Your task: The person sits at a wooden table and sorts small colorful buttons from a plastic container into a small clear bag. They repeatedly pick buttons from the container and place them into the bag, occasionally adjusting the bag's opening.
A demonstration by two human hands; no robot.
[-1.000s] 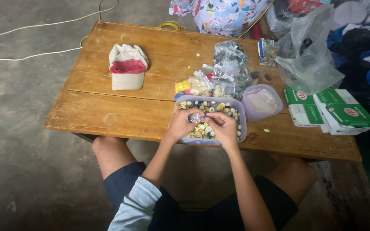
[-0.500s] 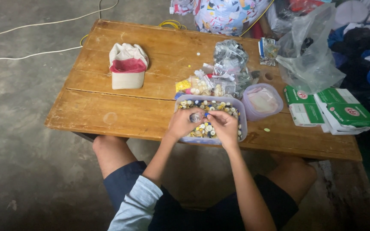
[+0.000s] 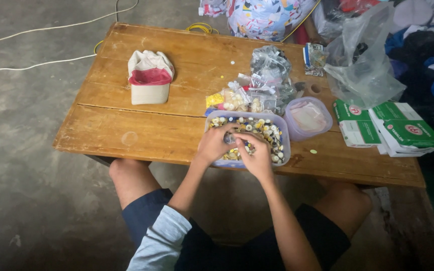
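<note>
A clear plastic tub (image 3: 283,136) full of small buttons (image 3: 263,129) sits at the near edge of a low wooden table (image 3: 141,133). Both my hands are inside the tub over the buttons. My left hand (image 3: 215,143) pinches a small grey button between its fingertips. My right hand (image 3: 256,156) rests beside it with its fingers curled down into the pile; what those fingers grip is hidden.
The tub's lid (image 3: 308,117) lies to the right, small bags of buttons (image 3: 257,93) behind. A white and red cap (image 3: 149,77) lies at the left. Green and white boxes (image 3: 388,129) and a large plastic bag (image 3: 362,65) sit at the right. Cables (image 3: 36,64) cross the floor.
My hands have shifted slightly within the tub; the left hand's fingertips have come together on a small button. Nothing else on the table has moved.
</note>
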